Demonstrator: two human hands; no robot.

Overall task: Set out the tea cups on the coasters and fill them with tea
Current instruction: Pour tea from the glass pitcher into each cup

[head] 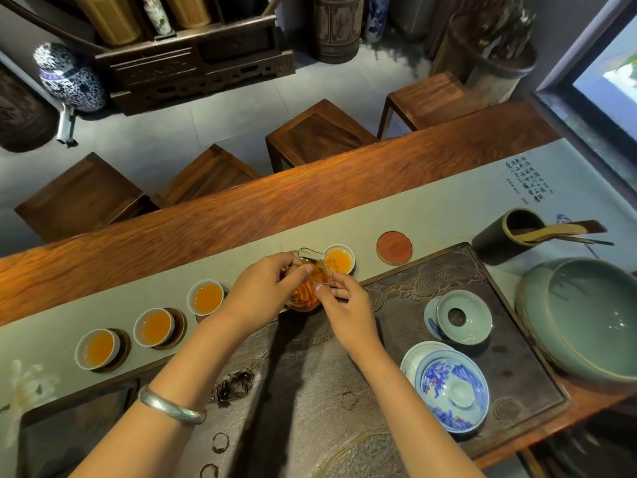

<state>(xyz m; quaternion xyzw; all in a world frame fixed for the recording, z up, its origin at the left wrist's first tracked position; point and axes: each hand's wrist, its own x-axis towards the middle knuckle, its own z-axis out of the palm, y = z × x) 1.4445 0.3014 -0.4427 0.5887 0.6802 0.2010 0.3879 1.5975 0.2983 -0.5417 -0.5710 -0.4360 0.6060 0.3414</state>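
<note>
Now both hands (265, 288) grip glass pitcher (310, 281); spout over 4th cup (339, 259)

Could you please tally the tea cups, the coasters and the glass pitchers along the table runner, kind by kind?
Filled tea cups: 4
Coasters without a cup: 1
Coasters showing under cups: 2
Glass pitchers: 1
Total: 8

Four small white tea cups (207, 297) filled with amber tea, each on a dark round coaster (176, 328), in a diagonal row from lower left to centre frame, one empty red coaster (394, 247) right of centre, and a tilted glass pitcher (312, 281) of tea at centre.
</note>
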